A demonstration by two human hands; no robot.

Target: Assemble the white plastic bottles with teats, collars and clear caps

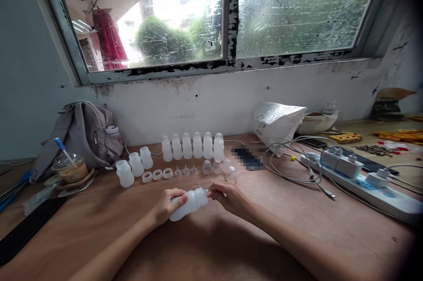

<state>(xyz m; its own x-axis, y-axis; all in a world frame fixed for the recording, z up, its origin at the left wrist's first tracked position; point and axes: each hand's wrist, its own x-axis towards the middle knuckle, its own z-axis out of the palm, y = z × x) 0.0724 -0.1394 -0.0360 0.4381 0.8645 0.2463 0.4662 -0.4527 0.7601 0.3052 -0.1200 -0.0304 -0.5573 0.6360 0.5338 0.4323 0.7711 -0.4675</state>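
Note:
My left hand is wrapped round a frosted white baby bottle, tilted with its mouth to the right. At that mouth, my right hand pinches a small clear piece that looks like a bottle nipple, mostly covered by the fingers. Beyond the hands stand three open bottles. Three white rings and three clear nipples lie in a row beside them. Several clear dome caps continue that row to the right. Behind it, several capped bottles stand upright.
A grey backpack and a cup with a straw are on the left, near a black flat object. To the right lie tangled white cables, a power strip and a silvery-white bag. The window wall borders the table's far side.

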